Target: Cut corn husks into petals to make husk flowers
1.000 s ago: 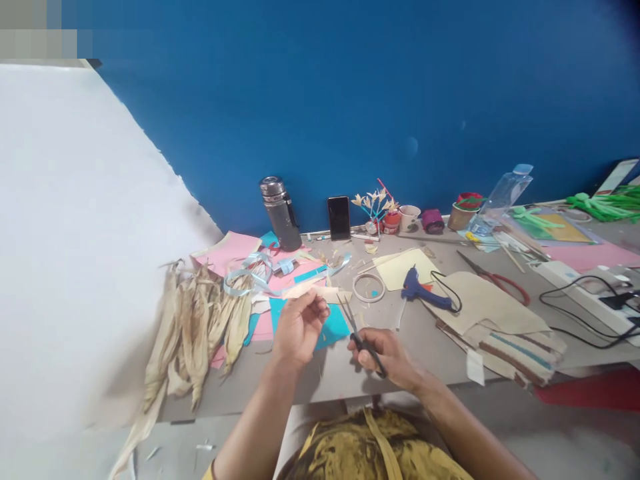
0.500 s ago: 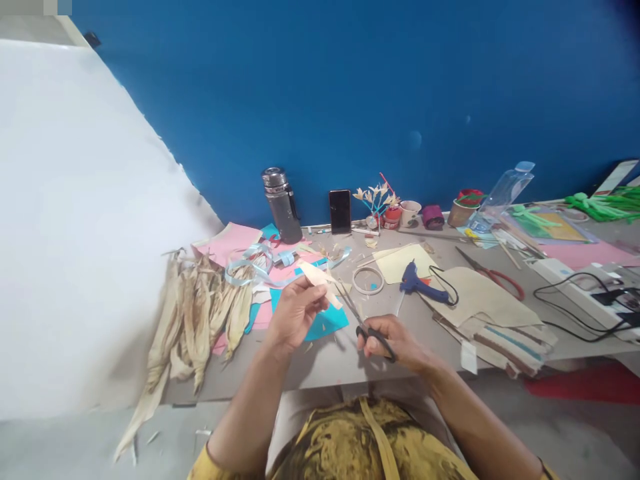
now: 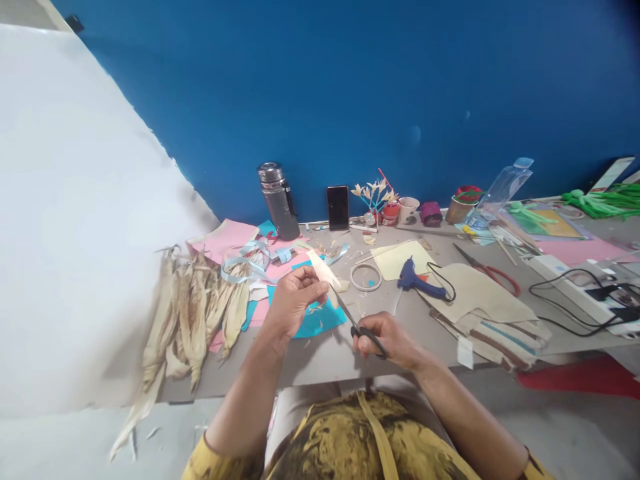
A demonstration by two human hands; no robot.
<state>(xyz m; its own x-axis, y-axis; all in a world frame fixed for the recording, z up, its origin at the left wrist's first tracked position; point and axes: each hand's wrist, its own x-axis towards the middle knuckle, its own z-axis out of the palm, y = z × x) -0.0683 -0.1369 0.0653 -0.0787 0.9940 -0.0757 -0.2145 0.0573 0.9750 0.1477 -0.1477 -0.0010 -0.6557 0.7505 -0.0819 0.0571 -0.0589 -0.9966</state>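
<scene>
My left hand (image 3: 299, 297) pinches a pale, petal-like piece of corn husk (image 3: 323, 268) between thumb and fingers, its broad end pointing up and away. Wrapped round the black handles of a pair of scissors (image 3: 350, 319) is my right hand (image 3: 383, 339). The blades look closed or nearly so, and their tips reach the lower end of the husk piece by my left thumb. Beneath my hands lies a blue paper sheet (image 3: 320, 322) with small scraps on it. A bunch of dried corn husks (image 3: 187, 320) hangs over the table edge to the left.
A blue glue gun (image 3: 423, 285) and a tape roll (image 3: 365, 277) lie ahead to the right. Further back stand a thermos (image 3: 279, 203), a phone (image 3: 338, 208) and husk flowers (image 3: 373, 193). Red-handled shears (image 3: 490, 270) and a power strip (image 3: 575, 287) lie at right.
The husk piece has turned more upright in my left hand. The scissors have shifted slightly left, their blades now closer together at the piece's lower end. The view has moved a little.
</scene>
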